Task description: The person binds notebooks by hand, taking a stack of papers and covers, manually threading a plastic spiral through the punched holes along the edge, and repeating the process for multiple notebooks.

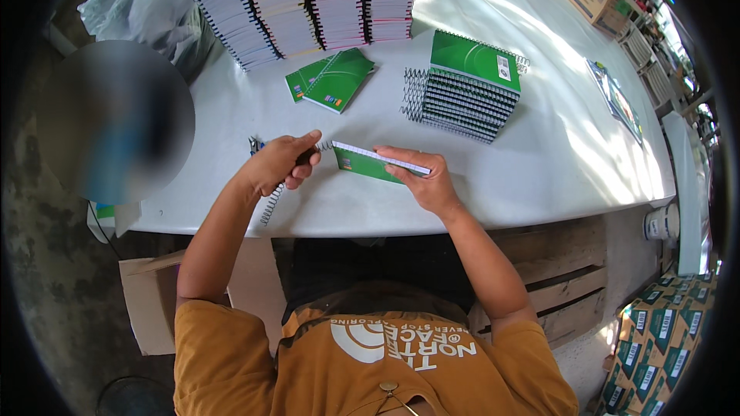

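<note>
Nearest is the person's brown shirt [478, 374], on the near side of the green notebook [366, 167] held over the white table [539, 177]. The right hand [433, 182] pinches this notebook; at its left end, the left hand [276, 165] is closed on a wire coil [272, 204]. Beyond the notebook lie two loose booklets [339, 83] and, more right, a notebook stack [470, 100].

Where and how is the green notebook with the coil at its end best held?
Probably by its right half, coming from the right, pinching the notebook across its thickness. It is thin, with its white edge facing up, and the coil sits at its left end, which is best left clear.
</note>
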Demonstrator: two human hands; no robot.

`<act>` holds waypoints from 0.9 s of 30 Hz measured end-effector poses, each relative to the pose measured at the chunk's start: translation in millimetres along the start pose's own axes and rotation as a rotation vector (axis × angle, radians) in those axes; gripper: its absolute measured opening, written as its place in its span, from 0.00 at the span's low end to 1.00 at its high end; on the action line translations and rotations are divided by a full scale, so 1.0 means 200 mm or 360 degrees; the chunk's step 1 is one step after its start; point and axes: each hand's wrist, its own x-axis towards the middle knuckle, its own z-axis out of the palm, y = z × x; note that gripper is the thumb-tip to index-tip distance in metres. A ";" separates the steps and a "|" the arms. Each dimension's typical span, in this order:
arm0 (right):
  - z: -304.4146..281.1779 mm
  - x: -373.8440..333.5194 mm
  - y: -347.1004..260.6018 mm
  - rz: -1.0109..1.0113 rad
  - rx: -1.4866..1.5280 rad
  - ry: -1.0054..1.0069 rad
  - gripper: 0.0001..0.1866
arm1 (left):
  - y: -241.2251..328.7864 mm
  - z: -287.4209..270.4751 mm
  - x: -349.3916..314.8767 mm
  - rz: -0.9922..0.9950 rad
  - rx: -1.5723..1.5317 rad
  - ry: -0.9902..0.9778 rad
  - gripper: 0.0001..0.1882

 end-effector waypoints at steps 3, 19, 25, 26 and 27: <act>-0.01 -0.01 -0.02 0.0069 -0.0010 -0.0084 0.14 | 0.00 0.06 -0.01 0.0713 0.0386 0.0299 0.11; 0.02 -0.02 -0.06 0.0107 -0.0363 -0.0158 0.15 | 0.05 0.14 -0.13 0.1201 0.2144 0.0535 0.10; -0.03 -0.05 -0.05 -0.0019 -0.0335 -0.0075 0.16 | 0.15 0.25 -0.12 0.1143 0.2148 0.0521 0.09; -0.02 -0.05 -0.06 -0.0044 -0.0306 -0.0057 0.16 | 0.13 0.24 -0.11 0.1233 0.2174 0.0585 0.08; 0.00 -0.06 -0.09 -0.0069 -0.0277 -0.0038 0.16 | 0.12 0.22 -0.12 0.1235 0.2099 0.0505 0.08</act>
